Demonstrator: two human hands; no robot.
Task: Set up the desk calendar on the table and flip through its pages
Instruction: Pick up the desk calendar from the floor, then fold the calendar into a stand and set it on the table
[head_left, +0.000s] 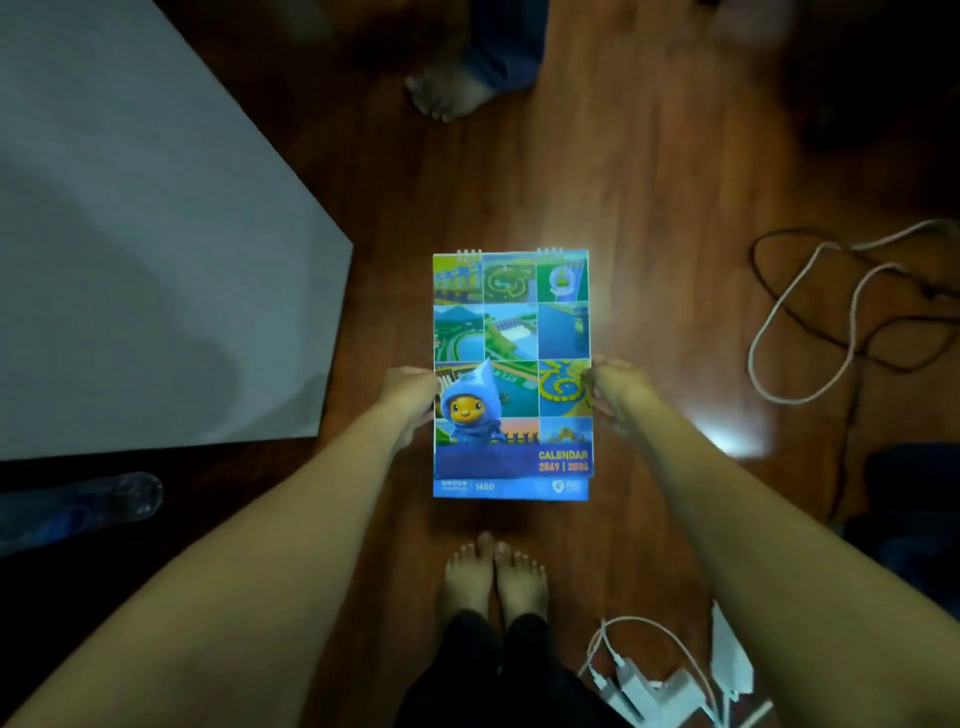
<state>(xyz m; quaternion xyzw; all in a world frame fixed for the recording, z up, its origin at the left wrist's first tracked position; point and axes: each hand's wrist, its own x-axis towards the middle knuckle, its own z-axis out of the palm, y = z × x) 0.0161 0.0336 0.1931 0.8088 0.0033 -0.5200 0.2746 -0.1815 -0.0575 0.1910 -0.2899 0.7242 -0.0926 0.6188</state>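
1. Both forearms reach out nearest the lens, and I go across from my left side.
2. Far left is the pale grey table (130, 234), bare where I see it; a clear plastic bottle (78, 506) lies in the dark below its edge.
3. My left hand (408, 400) is closed on the left edge of the calendar (511, 374), fingers curled behind it.
4. That calendar is in the air over the wooden floor (649, 208), above my bare feet (496, 577), well apart from the table, cover up, wire rings at the far end.
5. Its cover reads "CALENDAR", with blurred year numbers beneath, and "1460" on the bottom strip.
6. My right hand (615, 392) pinches the right edge.
7. Cables (852, 312) loop on the floor at right.
8. I judge nothing is done yet: it still needs standing on the table, and no page is flipped.
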